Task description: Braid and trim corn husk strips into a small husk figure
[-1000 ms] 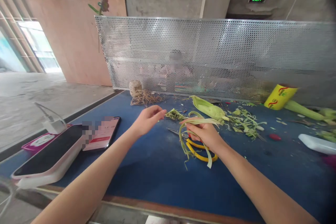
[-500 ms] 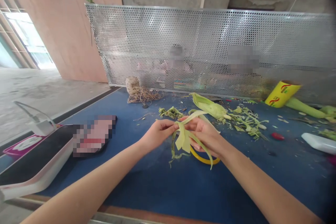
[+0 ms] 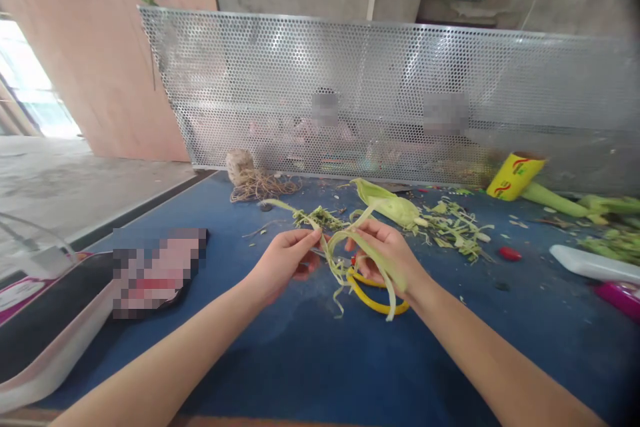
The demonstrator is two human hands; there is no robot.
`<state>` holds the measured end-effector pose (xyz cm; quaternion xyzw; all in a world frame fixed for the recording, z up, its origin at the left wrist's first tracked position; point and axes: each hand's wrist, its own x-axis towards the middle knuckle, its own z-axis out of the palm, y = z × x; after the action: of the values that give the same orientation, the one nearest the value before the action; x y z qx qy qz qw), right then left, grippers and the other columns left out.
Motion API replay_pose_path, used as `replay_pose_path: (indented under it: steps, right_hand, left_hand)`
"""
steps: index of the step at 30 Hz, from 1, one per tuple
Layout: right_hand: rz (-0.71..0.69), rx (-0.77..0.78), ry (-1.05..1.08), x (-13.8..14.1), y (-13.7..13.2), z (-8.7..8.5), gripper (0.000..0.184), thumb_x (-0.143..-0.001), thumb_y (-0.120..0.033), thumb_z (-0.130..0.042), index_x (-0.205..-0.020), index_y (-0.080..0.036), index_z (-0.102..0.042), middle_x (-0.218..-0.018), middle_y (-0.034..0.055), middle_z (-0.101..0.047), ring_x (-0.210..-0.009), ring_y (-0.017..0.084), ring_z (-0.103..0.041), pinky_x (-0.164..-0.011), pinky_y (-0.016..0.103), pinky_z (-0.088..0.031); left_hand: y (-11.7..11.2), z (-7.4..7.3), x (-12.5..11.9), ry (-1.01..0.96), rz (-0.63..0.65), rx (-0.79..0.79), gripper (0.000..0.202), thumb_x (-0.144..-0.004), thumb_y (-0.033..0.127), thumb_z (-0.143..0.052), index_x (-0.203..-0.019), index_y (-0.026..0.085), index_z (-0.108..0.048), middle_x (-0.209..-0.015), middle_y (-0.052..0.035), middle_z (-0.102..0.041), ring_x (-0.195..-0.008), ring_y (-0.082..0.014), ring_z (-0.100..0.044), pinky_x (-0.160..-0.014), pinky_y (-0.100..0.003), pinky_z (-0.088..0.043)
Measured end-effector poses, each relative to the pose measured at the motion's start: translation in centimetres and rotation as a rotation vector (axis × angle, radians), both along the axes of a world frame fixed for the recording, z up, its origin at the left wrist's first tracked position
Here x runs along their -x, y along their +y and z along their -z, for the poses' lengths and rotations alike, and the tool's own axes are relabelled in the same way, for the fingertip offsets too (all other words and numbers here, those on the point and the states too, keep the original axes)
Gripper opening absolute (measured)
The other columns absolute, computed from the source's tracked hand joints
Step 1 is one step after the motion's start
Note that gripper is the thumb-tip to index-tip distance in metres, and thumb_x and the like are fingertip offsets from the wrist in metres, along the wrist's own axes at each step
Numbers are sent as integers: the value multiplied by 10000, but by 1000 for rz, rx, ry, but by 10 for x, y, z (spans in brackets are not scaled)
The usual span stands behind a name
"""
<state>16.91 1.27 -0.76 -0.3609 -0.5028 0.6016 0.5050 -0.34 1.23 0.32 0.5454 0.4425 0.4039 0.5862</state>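
Between my hands, above the blue tabletop, are pale green corn husk strips [image 3: 373, 255], with several ends hanging loose. My left hand [image 3: 287, 259] pinches one strip between thumb and fingers. My right hand [image 3: 387, 250] is closed on the other strips, which drape over its fingers. Scissors [image 3: 381, 305] with yellow handles lie on the table just below, partly hidden by my right hand and the strips. Beyond my hands lie a green corn husk [image 3: 393, 205], a small clump of curled shreds [image 3: 320, 219] and a heap of husk scraps [image 3: 460, 233].
A perforated metal screen [image 3: 310, 67] closes off the far edge, with people behind it. At left are a pixelated flat object [image 3: 160, 273] and a dark-topped tray [image 3: 55, 307]. Tangled twine [image 3: 263, 185], a yellow roll [image 3: 515, 177] and a white object [image 3: 590, 263] also lie around.
My hands have moved apart, and the husk strips are spread between them instead of bunched together. More of the scissors shows. The view has swung slightly right.
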Motion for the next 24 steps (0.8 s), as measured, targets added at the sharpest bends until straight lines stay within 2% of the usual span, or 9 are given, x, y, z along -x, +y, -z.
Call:
replay_pose_path:
  steps: [2,4,7,9,11,14,17,20,24]
  right_hand:
    - [1,-21,2,0,0,0,213,-716,-374,-620,-755,-180,-541,-623,-38,-598,-287,56,-471,-250,159,-294]
    - [31,-60,-43,0,0,0,186,-731,-353,-609,-780,-184,-550,-625,-47,-592,-317,55,-495,-284,161,-351]
    - [76,-128,-153,-1,-2,-1,143,-757,-326,-584,-788,-189,-560,-687,-38,-619,-356,28,-489,-306,139,-339]
    - [87,-161,-207,-1,-4,-3,133,-771,-323,-567,-790,-192,-554,-739,-23,-640,-359,18,-469,-294,134,-297]
    - [50,-176,-229,0,-7,-6,136,-778,-326,-558,-805,-194,-544,-776,-10,-647,-362,24,-470,-294,144,-306]
    - [-21,-175,-242,1,-10,-10,150,-763,-320,-579,-828,-194,-529,-771,-4,-639,-390,40,-492,-348,170,-392]
    - [-52,-185,-222,2,-10,-10,179,-737,-296,-612,-854,-200,-515,-836,6,-620,-555,78,-572,-495,207,-478]
    - [-106,-240,-201,2,-8,-6,280,-717,-276,-635,-937,-220,-471,-906,1,-555,-675,95,-580,-579,228,-485]
    - [-51,-303,-243,4,-6,2,429,-668,-250,-682,-995,-242,-406,-853,-33,-468,-632,69,-528,-572,215,-450]
  left_hand:
    - [-2,-1,-2,-38,-10,48,304,-671,451,-621,-700,155,-555,-596,38,-484,-429,-39,-398,-365,-146,-220]
    - [-3,0,-4,-63,-12,104,301,-686,459,-596,-709,166,-530,-616,38,-488,-426,-46,-411,-355,-147,-222]
    - [-5,1,-5,-8,-10,143,306,-720,463,-547,-669,166,-500,-515,65,-402,-384,-40,-321,-349,-147,-197]
    - [-5,2,-4,70,-14,81,278,-721,422,-558,-645,159,-507,-449,82,-337,-370,-34,-263,-352,-148,-191]
    - [-5,3,-3,107,1,-5,210,-715,355,-572,-672,150,-549,-411,85,-329,-365,-36,-263,-357,-152,-206]
    - [-7,1,-2,57,43,-68,175,-711,277,-565,-818,143,-601,-453,55,-450,-367,-44,-341,-358,-159,-240]
    - [-9,-3,-2,8,64,-98,266,-709,275,-579,-940,142,-592,-562,10,-565,-426,-85,-477,-363,-175,-312]
    - [-9,-7,-3,37,59,-181,314,-658,254,-646,-941,121,-617,-595,-13,-606,-487,-112,-531,-409,-197,-397]
    - [-7,-7,-2,100,29,-245,309,-701,302,-620,-943,112,-656,-578,-23,-613,-476,-100,-509,-420,-194,-404]
